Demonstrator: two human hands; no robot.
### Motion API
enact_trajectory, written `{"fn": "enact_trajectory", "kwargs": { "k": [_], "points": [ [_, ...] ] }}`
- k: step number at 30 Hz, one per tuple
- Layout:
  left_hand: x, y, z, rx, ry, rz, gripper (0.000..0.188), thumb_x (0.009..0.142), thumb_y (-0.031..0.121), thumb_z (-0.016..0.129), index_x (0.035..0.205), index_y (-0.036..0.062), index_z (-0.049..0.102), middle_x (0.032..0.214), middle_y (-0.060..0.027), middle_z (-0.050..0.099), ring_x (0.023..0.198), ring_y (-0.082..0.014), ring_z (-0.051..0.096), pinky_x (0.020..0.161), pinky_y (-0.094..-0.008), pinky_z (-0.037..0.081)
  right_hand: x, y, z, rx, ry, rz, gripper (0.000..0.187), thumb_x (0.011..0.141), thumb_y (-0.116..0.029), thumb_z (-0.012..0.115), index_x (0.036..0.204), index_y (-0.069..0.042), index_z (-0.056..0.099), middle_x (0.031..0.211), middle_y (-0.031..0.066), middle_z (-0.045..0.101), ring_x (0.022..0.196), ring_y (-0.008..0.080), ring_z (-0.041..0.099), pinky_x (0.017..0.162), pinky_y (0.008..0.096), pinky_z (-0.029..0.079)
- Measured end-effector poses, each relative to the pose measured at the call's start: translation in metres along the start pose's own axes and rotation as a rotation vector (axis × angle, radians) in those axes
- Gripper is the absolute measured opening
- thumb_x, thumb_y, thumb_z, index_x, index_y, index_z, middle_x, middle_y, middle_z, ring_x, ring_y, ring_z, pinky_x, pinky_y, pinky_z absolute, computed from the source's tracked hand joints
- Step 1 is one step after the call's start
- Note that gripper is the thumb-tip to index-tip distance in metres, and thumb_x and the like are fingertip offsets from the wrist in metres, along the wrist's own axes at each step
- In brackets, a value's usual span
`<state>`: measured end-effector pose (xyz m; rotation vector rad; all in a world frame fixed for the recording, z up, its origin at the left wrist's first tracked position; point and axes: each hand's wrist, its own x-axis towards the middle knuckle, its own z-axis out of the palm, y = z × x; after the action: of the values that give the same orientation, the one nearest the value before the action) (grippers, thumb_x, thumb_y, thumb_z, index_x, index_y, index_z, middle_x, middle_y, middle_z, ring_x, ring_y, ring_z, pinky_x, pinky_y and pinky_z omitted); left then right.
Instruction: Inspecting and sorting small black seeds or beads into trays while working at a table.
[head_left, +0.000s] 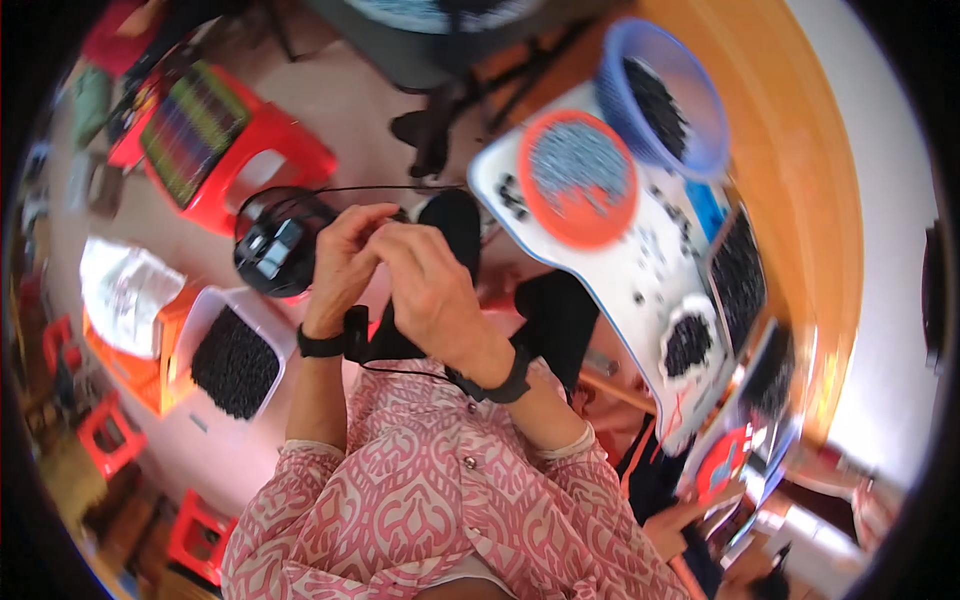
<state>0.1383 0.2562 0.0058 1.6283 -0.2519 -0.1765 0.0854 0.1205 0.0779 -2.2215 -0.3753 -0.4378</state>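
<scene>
My left hand [345, 262] and my right hand [432, 290] meet above my lap, fingertips pressed together in a pinch. Whatever they hold is too small and hidden to name; a dark speck shows near the fingertips. To the right lies a white curved board [610, 275], bearing an orange-red plate [572, 232] of small grey parts [572, 155]. Small black pieces [512, 197] are scattered on the board. A white dish [668, 362] there holds more black pieces [690, 340]. Left of my hands is a black round object [262, 275] with cables.
A blue basket [622, 112] stands at the far right. On the left are a white tub [280, 325] of black pieces [235, 362], an orange crate [140, 370], and a red stool [285, 145] bearing a patterned panel [195, 130]. Another person's hand [672, 525] shows at lower right.
</scene>
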Motion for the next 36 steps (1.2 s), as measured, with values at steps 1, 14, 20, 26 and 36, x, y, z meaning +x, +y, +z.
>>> {"fn": "enact_trajectory", "kwargs": {
  "k": [1, 14, 20, 26, 36],
  "points": [
    [0.000, 0.010, 0.009, -0.112, -0.049, -0.023, 0.024, 0.086, 0.008, 0.068, 0.108, 0.0004, 0.067, 0.083, -0.0026, 0.059, 0.077, -0.0076, 0.055, 0.068, -0.0230, 0.046, -0.006, -0.011, -0.014, 0.001, 0.054, -0.020, 0.035, 0.072, 0.008, 0.058, 0.108, 0.004, 0.059, 0.106, 0.0165, 0.060, 0.101, 0.0355, 0.058, 0.084, 0.0399, 0.051],
    [-0.020, 0.059, 0.211, 0.229, -0.663, 0.451, 0.021, 0.082, 0.012, 0.068, 0.101, 0.0018, 0.066, 0.079, -0.0124, 0.059, 0.069, -0.0260, 0.059, 0.064, -0.0343, 0.046, -0.091, -0.137, -0.176, 0.355, 0.623, -0.085, 0.005, 0.078, -0.004, 0.065, 0.077, -0.007, 0.061, 0.085, 0.0149, 0.067, 0.059, 0.0228, 0.065, 0.051, 0.0265, 0.051],
    [-0.026, 0.045, 0.287, 0.412, -0.645, 0.488, 0.020, 0.085, 0.008, 0.060, 0.104, 0.0030, 0.065, 0.086, -0.0160, 0.057, 0.079, -0.0345, 0.058, 0.069, -0.0422, 0.046, -0.114, -0.132, -0.213, 0.226, 0.664, 0.022, 0.005, 0.077, -0.004, 0.066, 0.078, -0.005, 0.062, 0.085, 0.0159, 0.068, 0.055, 0.0215, 0.064, 0.047, 0.0254, 0.049],
    [-0.020, 0.038, 0.322, 0.608, -0.635, 0.568, 0.030, 0.084, 0.007, 0.059, 0.113, 0.0122, 0.066, 0.090, -0.0122, 0.055, 0.087, -0.0301, 0.057, 0.073, -0.0400, 0.049, -0.130, -0.124, -0.237, 0.114, 0.629, 0.141, 0.006, 0.075, -0.004, 0.068, 0.080, -0.003, 0.063, 0.085, 0.0169, 0.068, 0.052, 0.0202, 0.063, 0.042, 0.0243, 0.047],
    [-0.020, 0.031, 0.332, 0.624, -0.650, 0.630, 0.014, 0.082, 0.011, 0.065, 0.096, 0.0104, 0.068, 0.091, -0.0084, 0.055, 0.091, -0.0277, 0.058, 0.073, -0.0378, 0.050, -0.152, -0.061, -0.213, -0.037, 0.735, -0.048, 0.022, 0.076, -0.012, 0.068, 0.090, 0.004, 0.068, 0.084, 0.0215, 0.067, 0.054, 0.0212, 0.063, 0.041, 0.0258, 0.046]
  ]
}}
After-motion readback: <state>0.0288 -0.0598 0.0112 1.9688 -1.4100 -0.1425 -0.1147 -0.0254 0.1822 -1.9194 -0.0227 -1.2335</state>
